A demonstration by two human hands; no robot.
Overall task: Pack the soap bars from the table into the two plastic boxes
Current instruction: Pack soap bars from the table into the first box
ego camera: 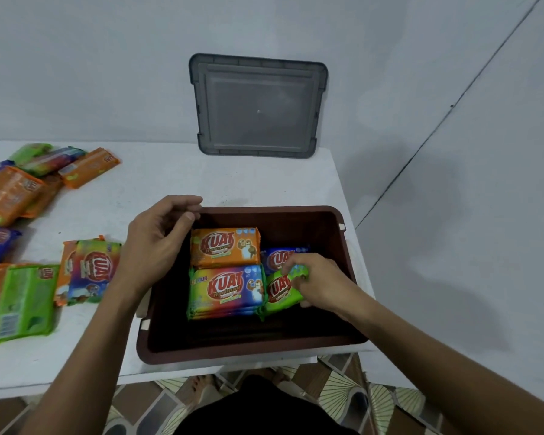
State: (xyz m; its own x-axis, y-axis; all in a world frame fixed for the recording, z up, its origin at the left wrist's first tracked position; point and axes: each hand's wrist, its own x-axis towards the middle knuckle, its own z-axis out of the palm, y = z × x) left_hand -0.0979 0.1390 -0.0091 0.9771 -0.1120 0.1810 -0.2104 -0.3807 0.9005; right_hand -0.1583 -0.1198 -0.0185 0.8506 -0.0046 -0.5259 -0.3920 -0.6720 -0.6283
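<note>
A brown plastic box (349, 262) stands on the white table's right end. Inside lie an orange soap bar (225, 248), a multicolour bar (226, 290), a blue bar (275, 257) and a green bar (281, 291). My right hand (319, 282) reaches into the box and grips the green bar, which lies tilted beside the multicolour one. My left hand (157, 243) hovers over the box's left rim with fingers curled and holds nothing. More wrapped soap bars lie on the table to the left, among them a multicolour one (93, 271) and a green one (24, 304).
A grey lid (258, 105) leans upright against the wall behind the box. A pile of orange, blue and green bars (13, 189) covers the table's far left. The table's front edge (76, 384) runs just below the box, with patterned floor tiles beyond it.
</note>
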